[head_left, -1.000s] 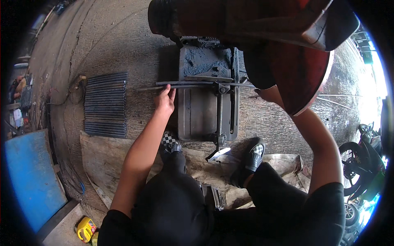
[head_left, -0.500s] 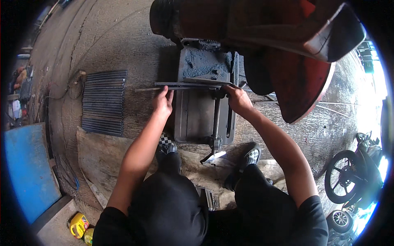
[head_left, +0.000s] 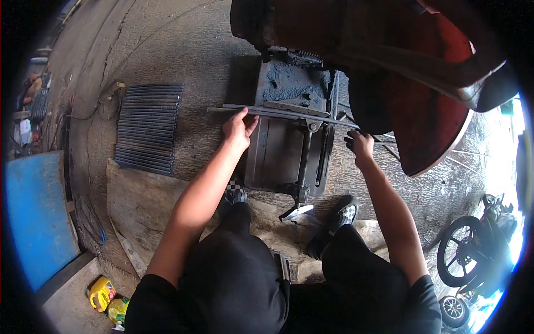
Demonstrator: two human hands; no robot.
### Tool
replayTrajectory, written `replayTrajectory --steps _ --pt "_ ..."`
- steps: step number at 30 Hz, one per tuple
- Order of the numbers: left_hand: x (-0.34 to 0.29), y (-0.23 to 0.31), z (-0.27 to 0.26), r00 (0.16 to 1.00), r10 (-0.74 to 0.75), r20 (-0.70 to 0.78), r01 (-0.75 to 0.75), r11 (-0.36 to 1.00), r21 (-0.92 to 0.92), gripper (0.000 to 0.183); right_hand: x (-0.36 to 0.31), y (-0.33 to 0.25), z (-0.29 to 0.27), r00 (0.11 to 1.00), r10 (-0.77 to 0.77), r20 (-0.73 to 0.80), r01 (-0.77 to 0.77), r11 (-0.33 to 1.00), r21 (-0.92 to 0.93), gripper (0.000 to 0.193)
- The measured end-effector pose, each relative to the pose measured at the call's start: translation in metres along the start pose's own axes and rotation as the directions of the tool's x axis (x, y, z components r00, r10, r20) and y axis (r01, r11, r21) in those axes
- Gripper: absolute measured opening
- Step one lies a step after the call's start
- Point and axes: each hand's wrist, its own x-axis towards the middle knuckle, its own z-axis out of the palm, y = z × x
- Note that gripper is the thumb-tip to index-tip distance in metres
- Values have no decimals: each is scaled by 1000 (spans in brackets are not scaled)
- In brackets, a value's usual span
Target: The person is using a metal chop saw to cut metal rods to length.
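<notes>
Steel bar [head_left: 283,114] under left hand [head_left: 238,129]

Landmark: the dark grey steel machine bed [head_left: 281,150] on the concrete floor; all places are told from it.
Left hand [head_left: 238,129]: at the bed's left edge; fingertips lie on the long thin grey metal bar [head_left: 278,113], and whether they grip it or only press cannot be told.
Right hand [head_left: 360,146]: at the bed's right edge; fingers curl into shadow, and what they touch is too dark to tell.
Large red rusted metal housing [head_left: 423,83]: above and right of the bed; upper part cut off by the rim, covering the bed's far end.
Black motorcycle [head_left: 478,250]: far right and below; washed out by glare, partly cut off.
Yellow plastic jug [head_left: 102,293]: far lower left; label too small to tell.
</notes>
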Motion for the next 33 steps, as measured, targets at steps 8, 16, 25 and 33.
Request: replayTrajectory --steps 8,16,25,33 --pt "-6 -4 9 998 65 -16 -64 996 57 15 77 8 -46 989 -63 132 50 993 102 37" --pt "-7 -7 10 997 78 -13 -77 993 87 17 61 -7 -28 986 166 17 -162 926 341 22" --pt "-6 -9 15 994 105 -31 -92 952 292 19 63 -2 -25 987 129 97 -155 920 361 20" --pt "-2 -8 3 996 64 64 -73 985 157 22 55 -3 -29 990 103 97 -127 946 299 17"
